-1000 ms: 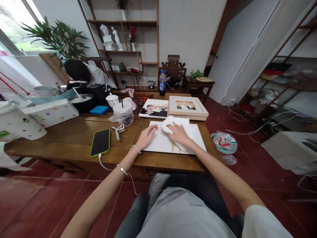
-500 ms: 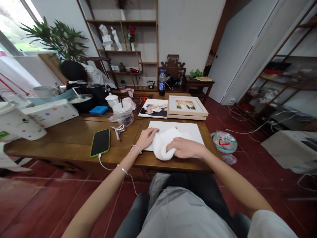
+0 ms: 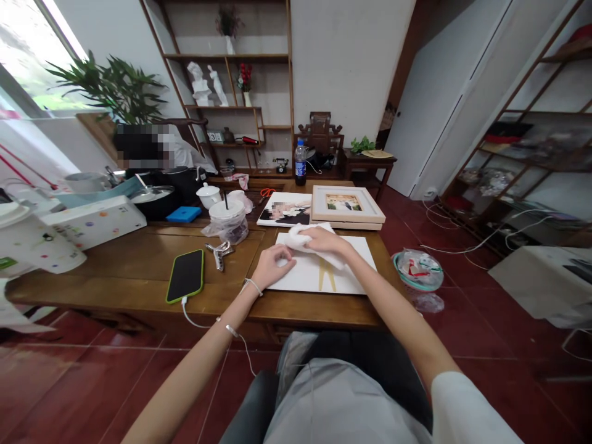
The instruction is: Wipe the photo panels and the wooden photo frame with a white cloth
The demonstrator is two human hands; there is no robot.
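On the table in front of me lies a white board with a tan, two-legged mark on it, partly covered. My right hand presses a white cloth onto the board's far part, fingers closed on the fabric. At the board's left side rests my left hand, its thumb and fingers apart with nothing between them. Just beyond the board sit a wooden picture frame and a photo panel.
A charging phone, a metal clamp-like object and a bagged cup stand left of the board. Behind are orange scissors and a bottle. A basin is on the floor at right. Another person is at far left.
My right hand has moved the cloth away from me, from the board's near edge to its far part, uncovering the tan mark. My left hand stays at the left side.
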